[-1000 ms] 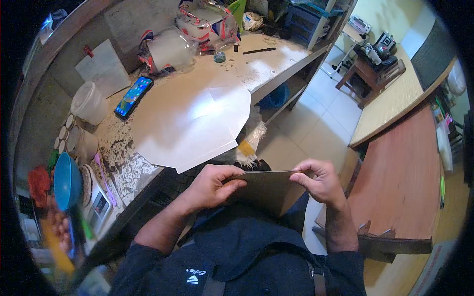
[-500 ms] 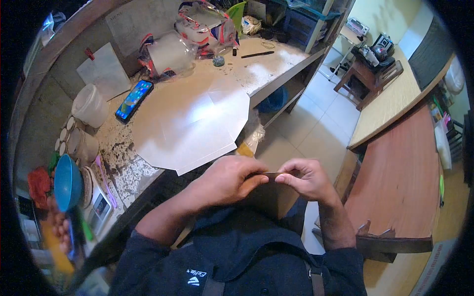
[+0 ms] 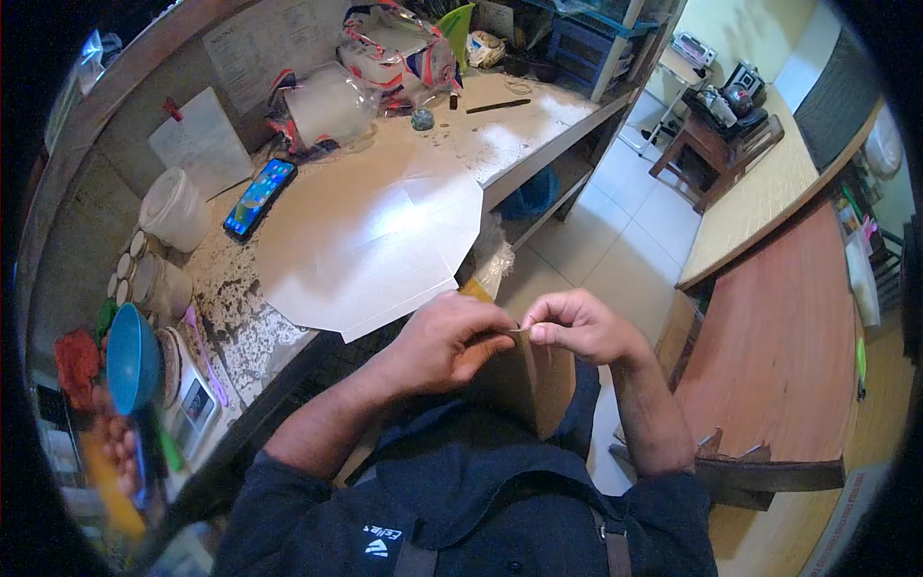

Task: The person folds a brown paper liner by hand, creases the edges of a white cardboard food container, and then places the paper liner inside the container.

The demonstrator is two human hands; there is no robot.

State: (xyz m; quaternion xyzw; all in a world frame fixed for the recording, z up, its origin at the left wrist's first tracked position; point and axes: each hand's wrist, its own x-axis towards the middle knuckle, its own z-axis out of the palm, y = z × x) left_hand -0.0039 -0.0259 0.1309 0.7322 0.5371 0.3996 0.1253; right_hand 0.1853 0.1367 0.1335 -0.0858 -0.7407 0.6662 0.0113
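Head view. Left hand [image 3: 463, 337]: forearm slanting up and inward, back of the hand upward, fingers curled, thumb and forefinger pinching the upper edge of a brown board [image 3: 548, 389]. Right hand [image 3: 577, 327]: forearm raised steeply, wrist bent inward, thumb and forefinger pinching the same edge, close beside the left fingertips. Board: hanging below both hands, over the lap, in front of the worktable [image 3: 245, 260].

Containers, left side of worktable: one whitish tub [image 3: 175, 212], contents not discernible; one translucent jar [image 3: 162, 287], contents unclear; one blue bowl [image 3: 134, 358], tilted, its hollow partly visible. Rear: two clear plastic packs [image 3: 332, 108] with red and blue print, holding white material.

Flat goods: one large pale sheet [image 3: 375, 236], angular-edged, on the worktable; one phone [image 3: 258, 199], screen lit, near the sheet.
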